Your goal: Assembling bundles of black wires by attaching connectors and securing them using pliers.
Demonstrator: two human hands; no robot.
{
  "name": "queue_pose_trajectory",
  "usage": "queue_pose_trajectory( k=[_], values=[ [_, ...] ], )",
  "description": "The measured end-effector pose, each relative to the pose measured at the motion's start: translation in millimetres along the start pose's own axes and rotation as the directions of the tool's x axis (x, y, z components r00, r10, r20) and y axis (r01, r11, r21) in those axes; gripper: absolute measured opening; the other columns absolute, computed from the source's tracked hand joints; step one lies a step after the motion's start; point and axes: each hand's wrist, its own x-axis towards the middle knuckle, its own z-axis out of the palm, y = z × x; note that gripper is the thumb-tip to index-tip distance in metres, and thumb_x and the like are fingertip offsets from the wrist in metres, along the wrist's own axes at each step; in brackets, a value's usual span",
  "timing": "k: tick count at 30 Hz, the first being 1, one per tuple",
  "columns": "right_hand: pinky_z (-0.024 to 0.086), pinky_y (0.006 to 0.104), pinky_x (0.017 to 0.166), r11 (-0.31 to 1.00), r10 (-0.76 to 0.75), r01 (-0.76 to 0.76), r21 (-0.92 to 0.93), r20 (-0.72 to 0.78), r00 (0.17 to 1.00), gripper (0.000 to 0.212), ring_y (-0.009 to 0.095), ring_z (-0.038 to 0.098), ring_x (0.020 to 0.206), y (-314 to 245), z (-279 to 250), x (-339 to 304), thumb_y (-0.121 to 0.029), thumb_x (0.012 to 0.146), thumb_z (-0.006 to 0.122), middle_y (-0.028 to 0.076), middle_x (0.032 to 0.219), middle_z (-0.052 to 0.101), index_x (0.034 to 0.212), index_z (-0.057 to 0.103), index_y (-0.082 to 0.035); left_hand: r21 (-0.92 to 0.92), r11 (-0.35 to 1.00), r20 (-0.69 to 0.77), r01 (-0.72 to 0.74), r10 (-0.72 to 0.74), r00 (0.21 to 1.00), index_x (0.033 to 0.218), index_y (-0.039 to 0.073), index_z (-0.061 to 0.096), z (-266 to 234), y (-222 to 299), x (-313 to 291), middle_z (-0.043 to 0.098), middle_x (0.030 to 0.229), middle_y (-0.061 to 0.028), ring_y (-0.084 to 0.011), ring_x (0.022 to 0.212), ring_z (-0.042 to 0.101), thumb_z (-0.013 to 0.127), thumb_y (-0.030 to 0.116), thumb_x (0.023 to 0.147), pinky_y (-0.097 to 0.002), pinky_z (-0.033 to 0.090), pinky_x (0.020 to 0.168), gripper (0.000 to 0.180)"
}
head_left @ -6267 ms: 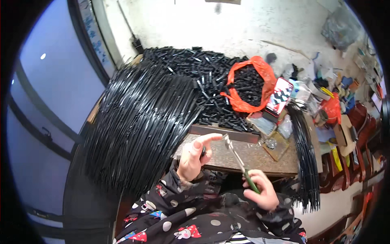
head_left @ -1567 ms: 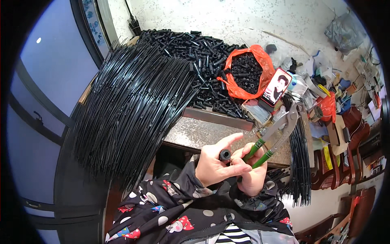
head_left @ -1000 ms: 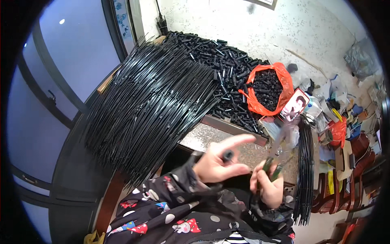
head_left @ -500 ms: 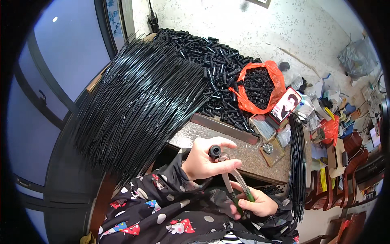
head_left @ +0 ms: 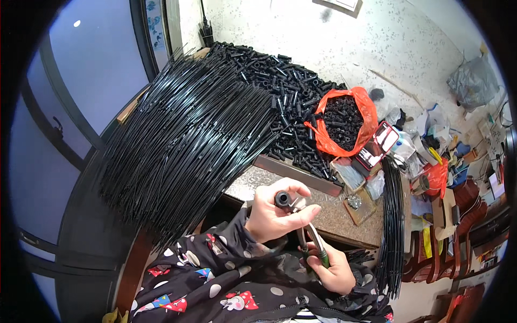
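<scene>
My left hand (head_left: 267, 216) is closed around a short black plastic tube (head_left: 283, 198), its round open end facing up between thumb and fingers. Lower down, my right hand (head_left: 336, 273) grips green-handled metal pliers (head_left: 315, 235). The pliers' head reaches up to the tube beside my left thumb. My left fingers partly hide the jaws, so I cannot tell how they sit on the tube. Beyond my hands, a small heap of metal pieces (head_left: 354, 202) lies on a little board (head_left: 362, 215) on the speckled tabletop (head_left: 328, 215).
Long thin black rods (head_left: 183, 145) form a big pile at the left. Behind lies a heap of black tubes (head_left: 291, 91), edged by a metal bar (head_left: 299, 175). A red plastic bag (head_left: 371, 116) holds small black parts. A phone (head_left: 379, 145) leans beside it; more rods (head_left: 392, 231) hang right.
My right hand has shifted slightly left with the pliers, and their handles look closer together. My left hand still holds the tube. The phone's picture has changed.
</scene>
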Motion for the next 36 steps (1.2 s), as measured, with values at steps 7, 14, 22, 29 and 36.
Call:
queue_pose_trajectory(
  k=[7,14,22,29,36],
  values=[
    [0.036,0.0251,0.076,0.985,-0.006,-0.014,-0.173,-0.115,0.993,0.044,0.023,0.047,0.092,-9,16,8,0.004,0.069,0.046,0.018,0.100,0.046,0.111,0.034,-0.002,-0.081,0.995,-0.053,-0.050,0.046,0.998,0.079,-0.002,0.049,-4,-7,0,0.042,0.052,0.0049,0.0011,0.044,0.034,0.058,-0.001,0.060,-0.0135,0.023,0.040,0.021],
    [0.036,0.0267,0.074,0.972,-0.023,0.011,-0.233,-0.052,0.998,0.041,0.025,0.049,0.087,-6,-4,16,-0.005,0.069,0.049,0.017,0.095,0.047,0.109,0.038,-0.004,-0.140,0.989,0.003,0.048,-0.048,0.999,0.092,-0.004,0.046,-9,-4,-5,0.040,0.053,0.0060,-0.0002,0.045,0.032,0.056,0.007,0.068,-0.0140,0.025,0.042,0.027],
    [0.039,0.0346,0.058,0.585,-0.069,-0.312,-0.748,-0.430,0.900,0.031,0.027,0.047,0.070,85,-22,30,-0.029,0.067,0.053,0.012,0.074,0.044,0.080,0.045,-0.002,0.039,0.998,0.040,-0.050,0.048,0.998,0.086,-0.005,0.049,-30,-15,-13,0.037,0.049,0.0038,-0.0015,0.042,0.030,0.048,0.024,0.075,-0.0155,0.021,0.038,0.032],
    [0.037,0.0323,0.062,0.532,-0.092,-0.343,-0.774,-0.456,0.885,0.034,0.026,0.042,0.075,99,-18,36,-0.026,0.064,0.056,0.011,0.077,0.042,0.084,0.044,-0.001,-0.083,0.993,0.096,-0.088,0.096,0.991,0.090,-0.006,0.046,-40,-16,-12,0.041,0.051,0.0024,-0.0031,0.044,0.034,0.054,0.021,0.071,-0.0156,0.026,0.042,0.034],
    [0.032,0.0340,0.072,0.475,-0.218,-0.222,-0.851,-0.358,0.908,0.050,0.025,0.039,0.083,106,-14,29,-0.031,0.063,0.056,0.010,0.085,0.043,0.099,0.040,0.000,-0.338,0.917,-0.023,-0.210,0.215,0.976,0.096,-0.007,0.038,-50,23,11,0.031,0.044,0.0037,-0.0032,0.034,0.026,0.050,0.021,0.073,-0.0191,0.018,0.030,0.038]
  ],
)
